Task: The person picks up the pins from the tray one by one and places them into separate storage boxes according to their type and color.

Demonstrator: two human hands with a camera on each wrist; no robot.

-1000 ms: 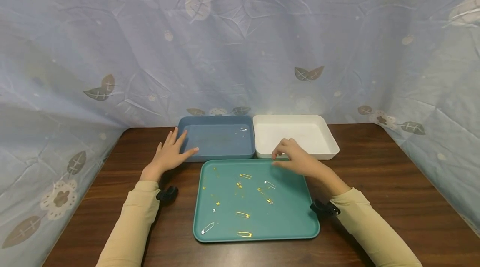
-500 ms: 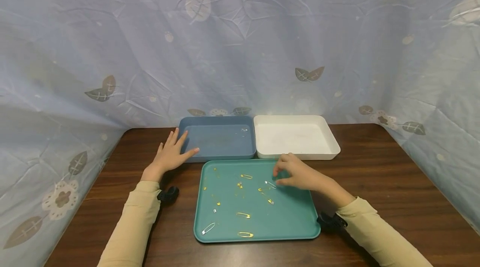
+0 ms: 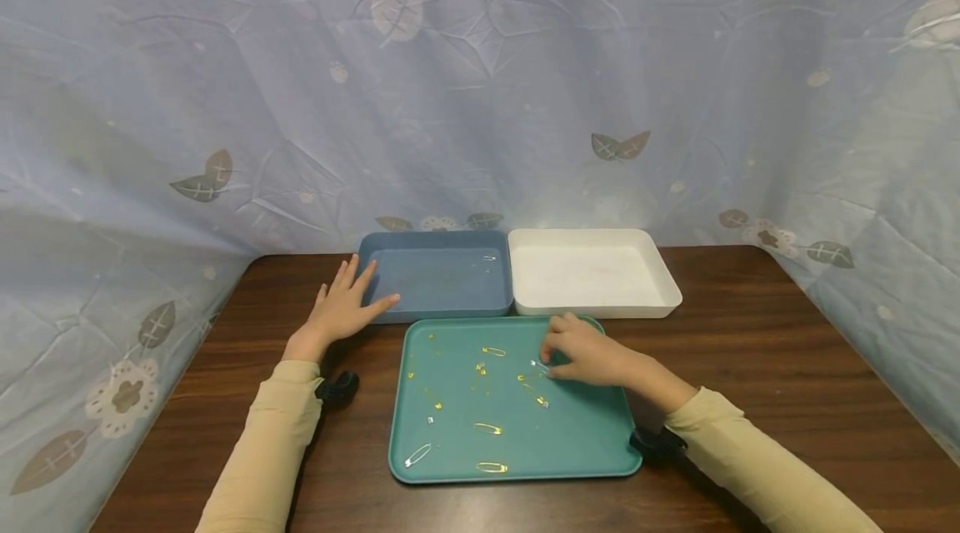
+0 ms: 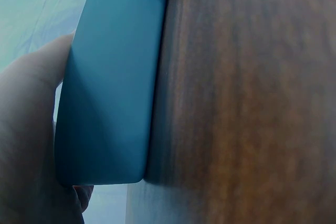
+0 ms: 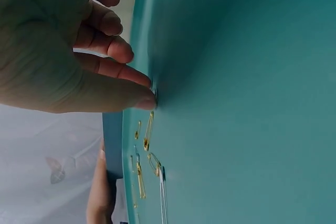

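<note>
My right hand is low over the upper right of the green tray, its thumb and index finger pinching a silver safety pin. Most of that pin is hidden by the fingertips; a sliver shows in the right wrist view. Several gold safety pins, such as one near the front, lie scattered on the tray. A larger silver safety pin is at its front left. My left hand rests with spread fingers on the left edge of the blue tray, whose outer wall fills the left wrist view.
Beside the blue tray stands a white tray. Small silver pins lie in the blue tray's right part. The trays are on a dark wooden table, with a patterned curtain behind them.
My right hand has come down from near the white tray's front edge to the silver safety pin on the green tray, and its fingers have closed in. The left hand stays in place.
</note>
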